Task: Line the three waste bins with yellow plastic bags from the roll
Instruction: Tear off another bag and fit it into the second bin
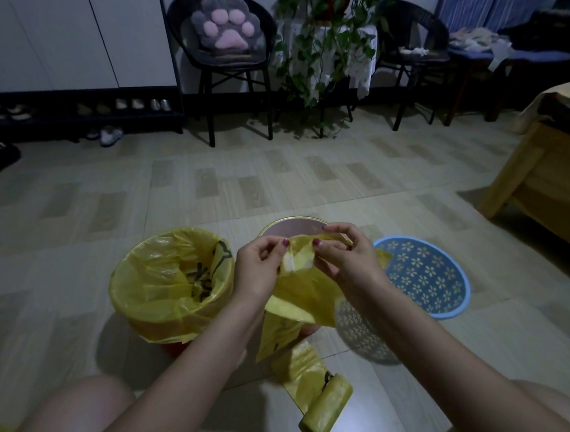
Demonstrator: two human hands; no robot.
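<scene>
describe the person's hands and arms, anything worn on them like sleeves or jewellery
Both forearms are bare as far as the view shows, with no sleeves in sight. The thumbnails showing on the left hand and the right hand carry dark reddish polish. No watch, bracelet or ring can be made out, though the light is dim.

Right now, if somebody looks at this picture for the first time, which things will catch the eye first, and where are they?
First come the left hand and right hand at the centre, pinching open a yellow plastic bag over the pink bin. To its left stands a bin already lined in yellow; to its right, a blue flower-patterned bin. The bag roll lies on the floor below.
</scene>
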